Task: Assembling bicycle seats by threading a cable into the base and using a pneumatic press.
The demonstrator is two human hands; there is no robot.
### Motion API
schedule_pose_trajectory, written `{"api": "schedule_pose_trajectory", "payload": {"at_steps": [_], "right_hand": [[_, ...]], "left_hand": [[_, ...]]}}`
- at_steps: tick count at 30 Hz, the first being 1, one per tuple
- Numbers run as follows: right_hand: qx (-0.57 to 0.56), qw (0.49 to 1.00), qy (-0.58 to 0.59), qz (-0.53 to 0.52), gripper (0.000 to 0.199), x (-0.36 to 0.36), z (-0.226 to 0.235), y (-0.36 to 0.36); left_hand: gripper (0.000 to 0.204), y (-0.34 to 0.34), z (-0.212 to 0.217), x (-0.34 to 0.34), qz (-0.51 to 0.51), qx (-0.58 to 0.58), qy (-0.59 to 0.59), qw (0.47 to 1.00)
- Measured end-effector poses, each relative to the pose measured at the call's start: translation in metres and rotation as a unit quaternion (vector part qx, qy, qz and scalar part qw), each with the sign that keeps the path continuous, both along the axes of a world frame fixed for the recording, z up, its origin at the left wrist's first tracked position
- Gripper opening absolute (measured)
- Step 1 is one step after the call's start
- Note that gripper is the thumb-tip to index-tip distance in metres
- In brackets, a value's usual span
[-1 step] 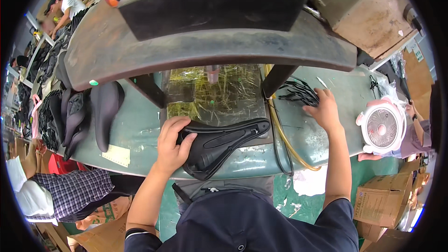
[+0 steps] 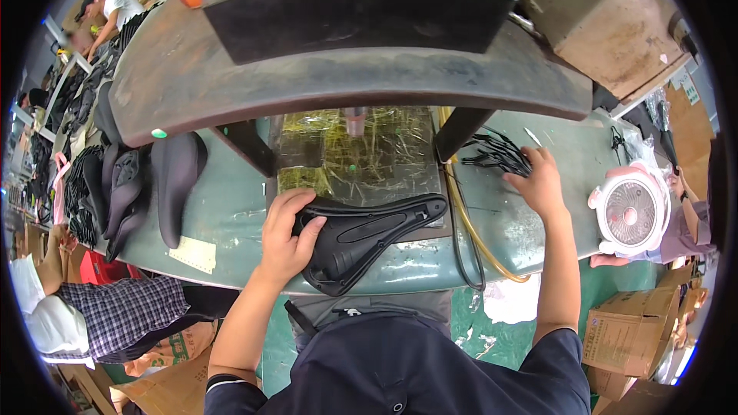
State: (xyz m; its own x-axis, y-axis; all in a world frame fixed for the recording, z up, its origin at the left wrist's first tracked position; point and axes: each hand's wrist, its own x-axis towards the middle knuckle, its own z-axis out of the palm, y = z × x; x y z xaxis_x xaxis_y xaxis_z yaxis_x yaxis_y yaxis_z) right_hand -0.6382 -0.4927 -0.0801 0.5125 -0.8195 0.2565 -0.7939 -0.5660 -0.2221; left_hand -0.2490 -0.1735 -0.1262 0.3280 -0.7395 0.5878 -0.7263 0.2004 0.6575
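A black bicycle saddle [image 2: 355, 240] lies underside up at the front edge of the green table, its narrow nose pointing right. Gripping the wide end is my left hand [image 2: 289, 229], thumb on the near face and fingers over the far edge. My right hand [image 2: 540, 182] is at a pile of thin black strips [image 2: 496, 155] on the right. Its thumb and forefinger are apart, with strip ends between them. Beyond the saddle is a flat plate [image 2: 369, 161] covered in yellowish tape, under the press's metal tip [image 2: 354, 122].
A heavy metal press frame [image 2: 354, 81] spans the table. Dark saddles [image 2: 175, 184] stand at the left beside a yellowish paper [image 2: 194, 254]. A yellow hose [image 2: 477, 232] hangs over the front edge. At the right are a pink-white fan [image 2: 632, 211] and cardboard boxes [image 2: 626, 330]. Other people work on both sides.
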Motion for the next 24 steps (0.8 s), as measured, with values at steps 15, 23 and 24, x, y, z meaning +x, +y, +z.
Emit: {"api": "schedule_pose_trajectory", "payload": {"at_steps": [15,23,24], "right_hand": [[0.246,0.900,-0.212,0.291,0.059,0.092,0.039,0.170],[0.090,0.912,-0.199,0.346,0.029,0.150,0.004,0.182],[0.091,0.912,-0.197,0.349,0.029,0.151,0.002,0.182]], "left_hand": [[0.023,-0.006,-0.014,-0.013,0.034,-0.022,0.065,0.997],[0.032,-0.002,-0.034,-0.023,0.058,-0.067,0.209,0.974],[0.029,-0.003,-0.034,-0.023,0.064,-0.079,0.218,0.971]]}}
